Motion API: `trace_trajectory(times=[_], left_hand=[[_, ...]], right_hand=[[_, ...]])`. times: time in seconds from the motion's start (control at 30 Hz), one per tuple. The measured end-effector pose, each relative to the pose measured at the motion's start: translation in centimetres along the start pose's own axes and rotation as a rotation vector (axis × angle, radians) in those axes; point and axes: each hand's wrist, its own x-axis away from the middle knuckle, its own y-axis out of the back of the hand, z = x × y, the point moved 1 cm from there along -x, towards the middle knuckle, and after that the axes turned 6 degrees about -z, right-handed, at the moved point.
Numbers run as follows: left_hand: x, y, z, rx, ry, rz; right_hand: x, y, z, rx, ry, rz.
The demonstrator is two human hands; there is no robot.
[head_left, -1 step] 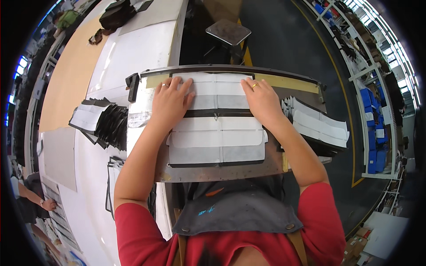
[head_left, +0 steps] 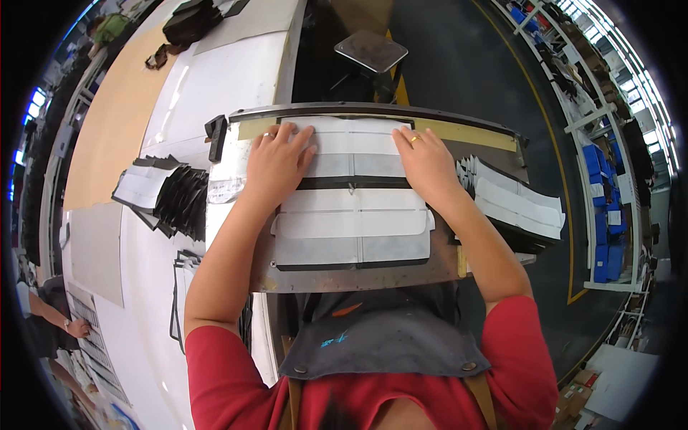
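A flat white-and-grey panel with black edges [head_left: 355, 143] lies along the far side of a metal work board [head_left: 322, 282]. My left hand [head_left: 277, 163] rests on its left end, fingers stretched forward and lying flat. On its right end lies my right hand [head_left: 430, 163], fingers also extended and pressing down. Neither hand grips anything visible. Nearer to me, a second panel of white and grey with a black lower edge [head_left: 355, 226] lies flat, apart from my fingers. Its far edge meets the black border of the first panel.
Fanned stacks of similar black-and-white pieces stand left [head_left: 172, 197] and right [head_left: 516, 204] of the board. A long white table [head_left: 154, 287] runs along the left, where another person's hand [head_left: 78, 328] touches slatted strips. Beyond the board is a stool [head_left: 371, 51]; shelving with blue bins [head_left: 608, 222] stands right.
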Motion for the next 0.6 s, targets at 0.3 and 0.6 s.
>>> trace_trajectory(times=[0.3, 0.6], left_hand=[[0.1, -0.3, 3.2, 0.143, 0.189, -0.076], [0.2, 0.3, 1.8, -0.072, 0.099, 0.031]], right_hand=[[-5.6, -1.0, 1.6, -0.441, -0.009, 0.064], [-8.5, -3.9, 4.7, -0.422, 0.187, 0.059]])
